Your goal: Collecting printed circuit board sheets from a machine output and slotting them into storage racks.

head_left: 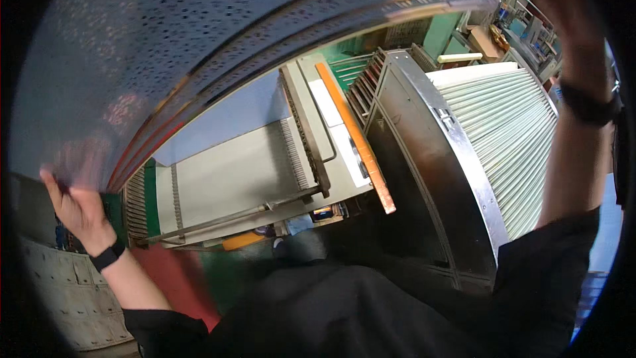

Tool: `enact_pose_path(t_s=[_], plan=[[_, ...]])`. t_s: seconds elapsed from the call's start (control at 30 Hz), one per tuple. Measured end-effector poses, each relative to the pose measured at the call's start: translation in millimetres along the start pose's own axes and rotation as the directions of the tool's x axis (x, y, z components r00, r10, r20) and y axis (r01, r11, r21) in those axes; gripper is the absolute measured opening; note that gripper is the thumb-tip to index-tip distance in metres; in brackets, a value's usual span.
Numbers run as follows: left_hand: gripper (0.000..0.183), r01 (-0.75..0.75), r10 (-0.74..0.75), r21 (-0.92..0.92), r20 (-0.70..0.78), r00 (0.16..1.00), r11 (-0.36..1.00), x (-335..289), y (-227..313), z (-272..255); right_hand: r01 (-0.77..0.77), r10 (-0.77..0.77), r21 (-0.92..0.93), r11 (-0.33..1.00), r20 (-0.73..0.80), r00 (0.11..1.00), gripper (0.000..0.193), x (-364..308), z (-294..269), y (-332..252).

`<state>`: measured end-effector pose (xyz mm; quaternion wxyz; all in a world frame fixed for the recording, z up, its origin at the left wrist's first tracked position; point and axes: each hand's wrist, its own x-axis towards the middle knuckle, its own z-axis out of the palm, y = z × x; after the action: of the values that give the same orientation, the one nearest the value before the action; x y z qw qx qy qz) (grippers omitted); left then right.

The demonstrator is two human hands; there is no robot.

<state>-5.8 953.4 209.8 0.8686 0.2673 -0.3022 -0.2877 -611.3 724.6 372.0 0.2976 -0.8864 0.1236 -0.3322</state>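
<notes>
A large blue-grey panel (225,13), speckled with rows of small marks or holes, spans the upper left of the head view, smeared by motion. At its lower left edge is my left hand (83,212), closed on the panel with the thumb set apart; its fingertips are blurred. My right arm reaches up at the far right, and my right hand (563,0) is at the panel's upper right end, dark and partly cut off. It appears to grip the edge. Beneath the panel lies a cream machine bed (232,176) with toothed strips along its sides.
An orange bar (358,139) slants beside the bed. To the right stands a metal-framed rack (457,139) with many thin pale slats (507,132). A metal rod (245,212) crosses the bed's near side. Red flooring (175,278) and riveted pale sheeting (69,292) show lower left.
</notes>
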Motion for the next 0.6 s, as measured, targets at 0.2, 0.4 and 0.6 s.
enact_pose_path(t_s=[0.2, 0.4, 0.6], plan=[[0.043, -0.041, 0.041, 0.005, -0.024, 0.999, 0.999, 15, 29, -66, 0.136, -0.127, 0.092, 0.986, -0.106, 0.986, 0.072, 14, 110, 20], [0.041, 0.032, -0.032, 0.016, 0.032, 0.999, 0.999, 44, 23, -95, 0.046, -0.091, -0.148, 0.988, -0.317, 0.944, 0.060, 25, 118, 19], [0.034, -0.091, 0.055, 0.321, 0.120, 0.991, 0.943, 95, 22, -116, -0.183, 0.019, -0.421, 0.889, -0.365, 0.931, 0.025, 60, 144, 1]])
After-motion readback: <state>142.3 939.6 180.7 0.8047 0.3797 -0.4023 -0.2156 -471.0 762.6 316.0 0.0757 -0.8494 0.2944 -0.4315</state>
